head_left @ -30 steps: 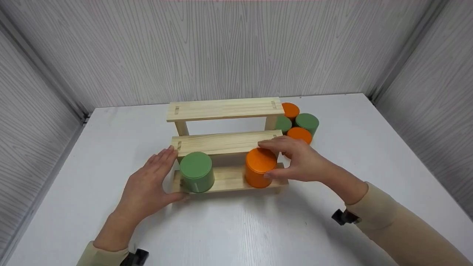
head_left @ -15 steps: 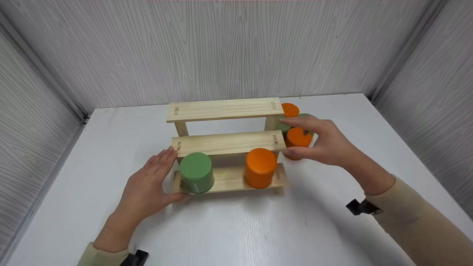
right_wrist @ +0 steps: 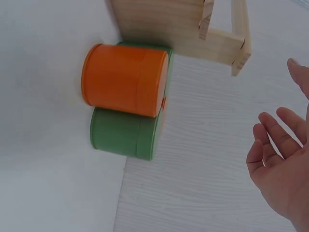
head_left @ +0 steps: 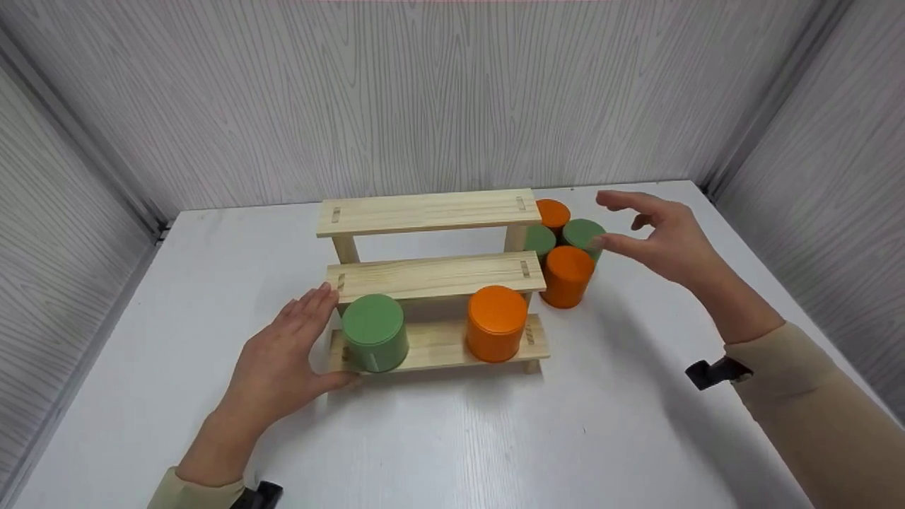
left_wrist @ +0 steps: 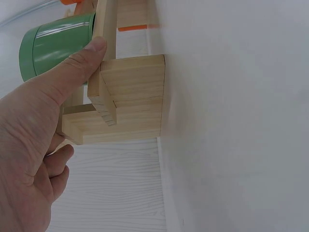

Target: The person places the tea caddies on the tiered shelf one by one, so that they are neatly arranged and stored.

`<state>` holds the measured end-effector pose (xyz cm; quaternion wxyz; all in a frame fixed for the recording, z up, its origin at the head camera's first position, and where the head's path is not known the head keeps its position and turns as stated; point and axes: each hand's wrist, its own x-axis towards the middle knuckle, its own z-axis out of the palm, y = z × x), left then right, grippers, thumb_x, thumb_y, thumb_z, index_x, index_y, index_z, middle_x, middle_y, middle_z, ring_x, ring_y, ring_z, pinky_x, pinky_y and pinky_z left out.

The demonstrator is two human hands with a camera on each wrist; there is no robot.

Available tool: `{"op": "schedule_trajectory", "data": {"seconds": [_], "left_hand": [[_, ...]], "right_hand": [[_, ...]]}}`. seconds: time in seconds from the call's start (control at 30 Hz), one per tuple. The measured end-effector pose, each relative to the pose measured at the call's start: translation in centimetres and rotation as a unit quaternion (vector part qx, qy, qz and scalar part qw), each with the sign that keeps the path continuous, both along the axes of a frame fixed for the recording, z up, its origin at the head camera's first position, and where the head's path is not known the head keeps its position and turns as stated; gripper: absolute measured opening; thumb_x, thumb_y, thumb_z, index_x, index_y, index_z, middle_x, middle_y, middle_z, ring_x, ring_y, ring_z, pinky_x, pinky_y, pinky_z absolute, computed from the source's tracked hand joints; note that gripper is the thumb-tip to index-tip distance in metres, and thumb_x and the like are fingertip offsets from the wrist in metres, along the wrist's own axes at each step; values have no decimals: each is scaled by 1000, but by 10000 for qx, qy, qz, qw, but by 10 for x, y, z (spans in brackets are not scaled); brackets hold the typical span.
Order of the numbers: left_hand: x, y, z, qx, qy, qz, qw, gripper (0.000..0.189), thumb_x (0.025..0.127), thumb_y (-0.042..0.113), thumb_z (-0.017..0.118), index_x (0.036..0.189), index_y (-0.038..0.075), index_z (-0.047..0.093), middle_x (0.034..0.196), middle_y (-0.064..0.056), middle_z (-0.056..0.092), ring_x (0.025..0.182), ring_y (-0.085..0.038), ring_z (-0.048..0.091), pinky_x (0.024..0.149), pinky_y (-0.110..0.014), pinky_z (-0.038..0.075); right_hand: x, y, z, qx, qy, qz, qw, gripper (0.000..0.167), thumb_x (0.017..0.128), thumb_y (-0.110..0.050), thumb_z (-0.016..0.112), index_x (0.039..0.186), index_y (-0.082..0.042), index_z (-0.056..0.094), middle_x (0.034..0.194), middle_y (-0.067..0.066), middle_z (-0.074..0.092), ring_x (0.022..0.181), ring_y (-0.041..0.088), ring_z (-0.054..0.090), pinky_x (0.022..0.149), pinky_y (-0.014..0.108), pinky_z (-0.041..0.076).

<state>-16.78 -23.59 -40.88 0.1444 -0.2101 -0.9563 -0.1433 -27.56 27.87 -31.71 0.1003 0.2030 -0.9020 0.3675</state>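
A three-tier wooden shelf [head_left: 431,276] stands on the white table. My left hand [head_left: 279,353] holds its left end, the thumb [left_wrist: 79,65] on the lowest board and the fingers by the middle board. A green canister [head_left: 375,332] and an orange canister [head_left: 497,325] stand upright and apart on the lowest board. My right hand [head_left: 668,240] hovers with nothing in it, fingers spread from the thumb, above and to the right of the canisters beside the shelf. Of these, an orange canister [right_wrist: 123,79] and a green canister [right_wrist: 123,133] show best in the right wrist view.
Behind that nearer pair, another green canister [head_left: 540,239] and another orange canister [head_left: 553,211] are partly hidden by the shelf. Grey wood-grain panels [head_left: 424,99] enclose the white table [head_left: 452,438] at the back and sides.
My right hand has let go of the orange canister on the lowest board and moved right and away, over the grouped canisters. The left hand stays at the shelf.
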Motion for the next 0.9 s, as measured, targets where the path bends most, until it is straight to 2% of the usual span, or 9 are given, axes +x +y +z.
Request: {"op": "schedule_trajectory", "data": {"seconds": [0.17, 0.33, 0.47, 0.6, 0.9], "left_hand": [[0, 0, -1, 63, -55, 25, 10000, 125, 64, 43, 103, 163, 1, 38, 167, -15, 41, 154, -32, 38, 131, -44, 29], [-1, 0, -1, 69, 19, 4, 10000, 125, 65, 44, 103, 163, 1, 39, 167, -14, 41, 154, -32, 39, 131, -44, 29], [0, 0, -1, 57, 103, -14, 9999, 124, 66, 45, 102, 163, 1, 39, 167, -14, 41, 154, -32, 40, 130, -45, 30], [0, 0, -1, -12, 107, 16, 9999, 124, 66, 46, 101, 163, 2, 38, 167, -13, 41, 153, -31, 40, 130, -44, 31], [-1, -1, -1, -20, 138, -6, 9999, 124, 67, 47, 101, 164, 2, 38, 167, -14, 41, 153, -32, 40, 131, -44, 30]], "right_hand": [[-16, 14, -10, -133, -392, -322, 9986, 60, 96, -32, 81, 151, -17, 62, 145, 6, 65, 130, 21, 56, 97, 27, 50], [-31, 27, -24, -284, -755, -467, 9956, 67, 96, -39, 81, 155, -18, 57, 149, 6, 62, 135, 23, 54, 98, 25, 49], [-42, 34, -37, -404, -1040, -499, 9925, 73, 97, -42, 80, 159, -17, 51, 154, 8, 58, 142, 26, 50, 108, 37, 49], [-52, 38, -48, -489, -1273, -525, 9893, 77, 97, -42, 79, 162, -16, 47, 157, 12, 54, 146, 29, 47, 117, 52, 44], [-63, 29, -63, -621, -1734, -535, 9814, 84, 96, -46, 79, 164, -16, 42, 161, 13, 49, 150, 32, 43, 122, 59, 41]]}}
